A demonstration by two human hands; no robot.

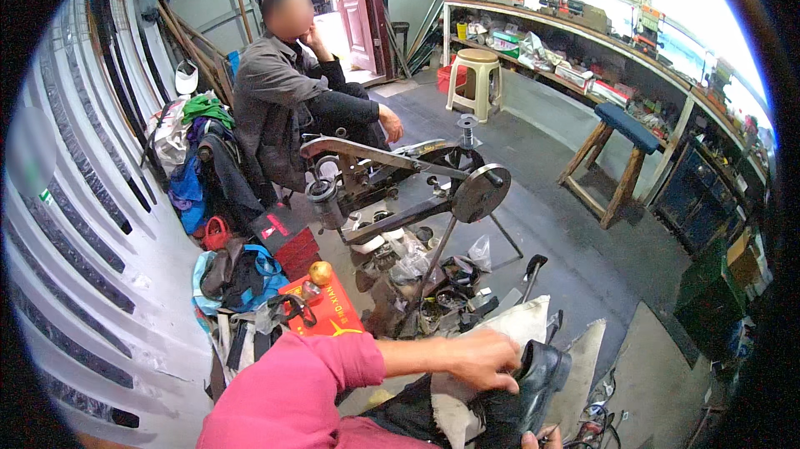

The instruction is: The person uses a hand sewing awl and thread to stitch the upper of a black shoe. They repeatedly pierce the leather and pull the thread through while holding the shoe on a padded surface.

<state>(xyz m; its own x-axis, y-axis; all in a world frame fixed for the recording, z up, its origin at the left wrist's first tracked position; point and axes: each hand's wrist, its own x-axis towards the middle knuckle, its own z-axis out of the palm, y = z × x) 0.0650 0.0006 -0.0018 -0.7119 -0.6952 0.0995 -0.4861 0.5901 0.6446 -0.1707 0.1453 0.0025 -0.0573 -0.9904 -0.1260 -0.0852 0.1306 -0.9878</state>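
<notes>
A black leather shoe [533,384] lies on a whitish cloth [523,324] over my lap, at the bottom centre. My left hand [485,359], on a pink-sleeved arm, lies across the shoe's upper and opening with its fingers curled on it. Only a small part of my right hand [540,441] shows at the bottom edge, just under the shoe's sole. Its grip is hidden.
A hand-cranked shoe-stitching machine [400,174] stands right in front of me, with tools and tins around its foot. A seated person [283,91] is behind it. A red box [321,309] with an apple [320,272] sits at the left. A stool [477,74], bench [621,149] and shelves [583,41] stand at the right.
</notes>
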